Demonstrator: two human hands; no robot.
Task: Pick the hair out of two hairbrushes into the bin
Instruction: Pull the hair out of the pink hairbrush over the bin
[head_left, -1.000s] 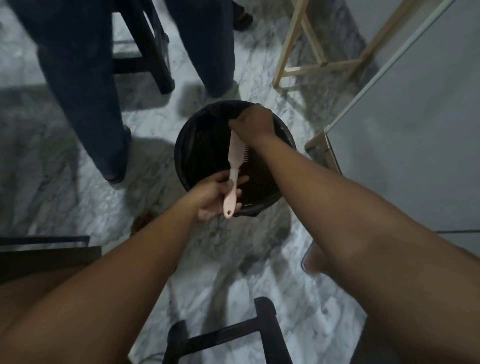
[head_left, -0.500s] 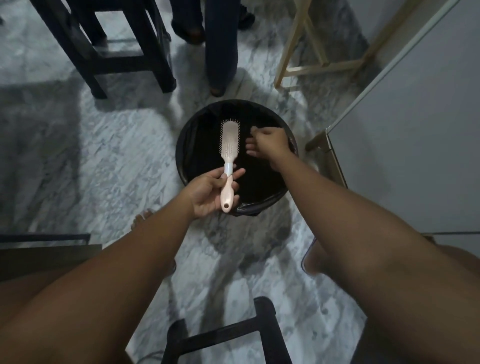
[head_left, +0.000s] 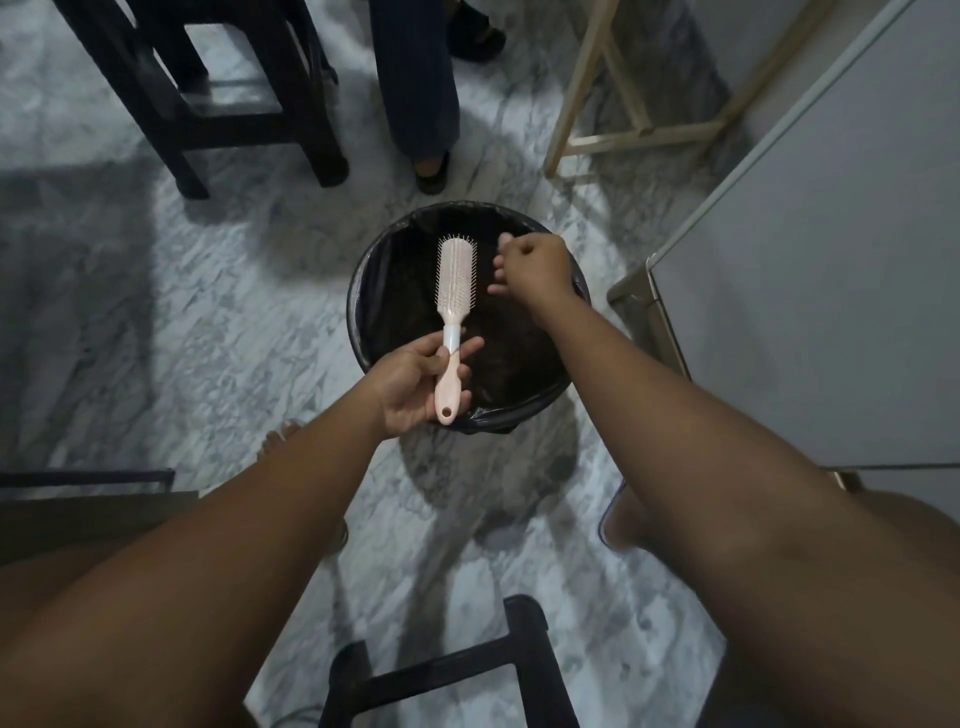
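Hairbrush (head_left: 456, 283), pale pink with bristles facing up, is held over the mouth of the bin (head_left: 357, 312). Our left grip (head_left: 415, 384) has fingers and thumb wrapped round its handle. Our right grip (head_left: 532, 265) hovers just beside the brush head, fingers curled; we cannot tell whether anything is pinched between them. Inside, the bin is lined with a black bag (head_left: 387, 244), and a dark brownish mass (head_left: 519, 364) lies at the bottom, too dim for us to identify.

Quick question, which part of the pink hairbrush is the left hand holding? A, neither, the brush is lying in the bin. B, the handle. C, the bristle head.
B: the left hand grips the hairbrush by its handle, with the bristle head held out over the bin.
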